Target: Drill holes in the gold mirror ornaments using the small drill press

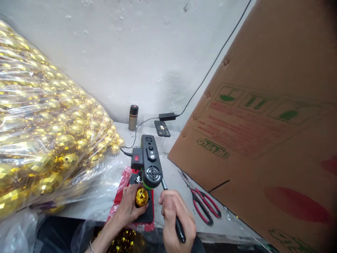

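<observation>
My left hand (131, 203) has its thumb and fingers round a shiny gold faceted ball (141, 196), beneath the front end of a black device (152, 161) with round vents. Wrapped round a black handle (179, 230) is my right hand (177, 218). A metal rod runs from this handle up to the side of the device. Under the device lies a black base (147, 214) on red wrapping (118, 198). How the ball meets the device is hidden.
A clear bag of gold balls (63, 140) fills the left. A large cardboard box (250, 116) leans at right, with red-handled scissors (202, 205) beside it. Behind the device are a bottle (133, 118), a phone (162, 128) and a black adapter (167, 116) with its cable.
</observation>
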A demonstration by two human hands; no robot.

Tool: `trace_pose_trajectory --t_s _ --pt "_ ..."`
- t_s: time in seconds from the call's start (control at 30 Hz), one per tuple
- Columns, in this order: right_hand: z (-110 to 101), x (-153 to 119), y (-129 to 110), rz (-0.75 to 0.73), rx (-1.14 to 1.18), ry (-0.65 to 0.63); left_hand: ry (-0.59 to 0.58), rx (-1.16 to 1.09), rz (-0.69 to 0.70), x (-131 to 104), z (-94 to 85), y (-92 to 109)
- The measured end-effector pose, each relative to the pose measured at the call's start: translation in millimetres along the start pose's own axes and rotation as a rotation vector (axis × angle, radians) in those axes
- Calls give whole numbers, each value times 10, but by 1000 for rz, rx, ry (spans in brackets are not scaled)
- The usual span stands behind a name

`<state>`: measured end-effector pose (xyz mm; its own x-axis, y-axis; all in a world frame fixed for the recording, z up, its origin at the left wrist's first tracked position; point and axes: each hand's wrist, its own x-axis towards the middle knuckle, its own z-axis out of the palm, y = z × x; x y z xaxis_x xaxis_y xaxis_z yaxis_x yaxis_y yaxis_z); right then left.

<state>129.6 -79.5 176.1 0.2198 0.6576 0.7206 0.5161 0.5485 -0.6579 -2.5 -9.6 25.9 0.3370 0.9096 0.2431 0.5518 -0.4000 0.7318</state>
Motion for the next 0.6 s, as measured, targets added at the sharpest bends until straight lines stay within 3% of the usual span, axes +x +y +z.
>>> trace_pose_trajectory --t_s 0.3,0.47,0.6 --pt "164 -153 -41 122 51 149 -45 37 -16 -15 -12 16" --pt "266 -341 133 61 21 220 -21 25 13 -18 9 4" --pt "311 -379 282 -88 -24 269 -20 14 4 -25 17 -7"
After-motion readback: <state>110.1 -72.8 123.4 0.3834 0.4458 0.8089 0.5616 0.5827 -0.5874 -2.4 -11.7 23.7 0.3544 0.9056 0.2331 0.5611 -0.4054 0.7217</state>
